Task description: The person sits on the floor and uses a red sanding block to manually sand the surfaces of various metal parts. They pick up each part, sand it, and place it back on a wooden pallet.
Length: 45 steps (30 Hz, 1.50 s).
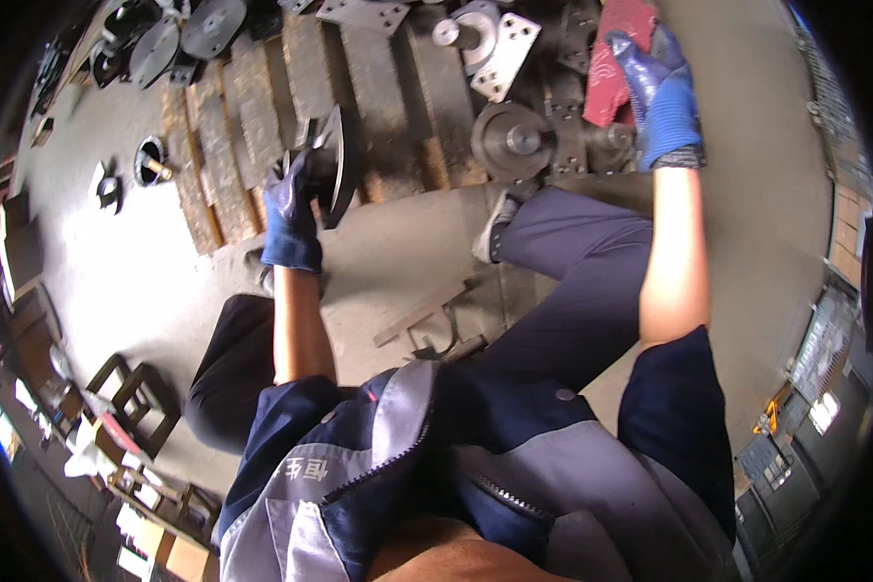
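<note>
My left hand (291,204), in a blue coated glove, grips a dark round metal flange part (333,167), tilted on edge over the near side of a wooden pallet (378,109). My right hand (655,94), gloved alike, lies on a red cloth or sheet (615,65) at the pallet's right end; whether its fingers grip the red piece is unclear. Between the hands, a round metal flange with a central shaft (513,140) rests on the pallet. Behind it are a pale drilled metal plate (505,57) and another shafted flange (469,36).
More round metal discs (214,28) and plates (364,14) line the pallet's far side. A black ring-shaped part (149,161) and a small bracket (105,188) lie on the floor at left. A metal frame piece (429,320) is on the floor between my legs; a wooden stool (134,400) stands lower left.
</note>
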Each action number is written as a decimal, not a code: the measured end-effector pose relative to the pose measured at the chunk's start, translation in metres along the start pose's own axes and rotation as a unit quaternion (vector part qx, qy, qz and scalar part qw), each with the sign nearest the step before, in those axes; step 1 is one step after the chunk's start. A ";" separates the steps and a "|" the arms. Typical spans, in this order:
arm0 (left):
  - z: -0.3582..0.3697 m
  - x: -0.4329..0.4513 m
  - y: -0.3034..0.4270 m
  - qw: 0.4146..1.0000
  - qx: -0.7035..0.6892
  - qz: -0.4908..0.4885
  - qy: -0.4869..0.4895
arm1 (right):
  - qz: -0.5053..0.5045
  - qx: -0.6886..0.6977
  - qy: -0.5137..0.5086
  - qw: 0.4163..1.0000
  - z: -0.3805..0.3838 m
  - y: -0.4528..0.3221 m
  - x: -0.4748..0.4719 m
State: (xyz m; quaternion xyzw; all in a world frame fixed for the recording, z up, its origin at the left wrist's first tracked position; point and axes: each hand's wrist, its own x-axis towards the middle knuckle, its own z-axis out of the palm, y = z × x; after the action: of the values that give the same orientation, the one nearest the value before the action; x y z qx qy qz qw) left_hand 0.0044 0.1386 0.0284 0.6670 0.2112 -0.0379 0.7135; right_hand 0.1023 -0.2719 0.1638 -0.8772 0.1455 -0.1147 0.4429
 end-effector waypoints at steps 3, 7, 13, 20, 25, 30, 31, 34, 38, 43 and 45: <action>0.010 -0.013 -0.001 0.967 0.118 0.225 -0.012 | 0.002 0.048 -0.043 0.998 -0.002 -0.015 -0.009; 0.007 -0.011 -0.027 0.896 0.272 0.332 0.118 | -0.017 0.064 -0.054 0.996 0.008 -0.005 -0.003; -0.002 -0.061 -0.081 0.977 0.074 0.122 0.156 | 0.028 0.014 -0.074 0.997 0.001 -0.026 -0.015; -0.019 -0.065 -0.089 0.990 0.024 0.048 0.131 | 0.016 0.017 -0.113 0.993 0.012 -0.036 -0.019; -0.031 -0.055 -0.060 0.997 0.053 0.029 0.039 | -0.032 0.091 -0.090 0.991 0.013 -0.028 -0.020; -0.027 -0.016 0.008 0.881 0.328 0.272 -0.206 | -0.040 0.073 -0.088 0.993 0.016 -0.023 -0.021; -0.014 -0.011 0.024 0.897 0.311 0.203 -0.240 | -0.041 0.072 -0.087 0.993 0.015 -0.024 -0.021; 0.041 0.001 0.058 0.895 0.326 0.035 -0.304 | -0.050 0.069 -0.080 0.993 0.013 -0.025 -0.022; 0.071 0.019 0.061 0.683 0.532 0.224 -0.448 | -0.070 0.069 -0.080 0.992 0.017 -0.024 -0.021; 0.073 0.046 0.027 0.597 0.410 0.456 -0.516 | -0.081 0.073 -0.079 0.991 0.012 -0.020 -0.022; 0.062 0.046 0.020 0.603 0.484 0.401 -0.491 | -0.081 0.067 -0.076 0.992 0.005 -0.021 -0.024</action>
State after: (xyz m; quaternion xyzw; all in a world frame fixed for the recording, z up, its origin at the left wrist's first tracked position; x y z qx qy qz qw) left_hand 0.0687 0.0910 0.0318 0.8137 -0.5087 -0.1667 0.2264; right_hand 0.0848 -0.2474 0.1759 -0.8604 0.0317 -0.0927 0.5000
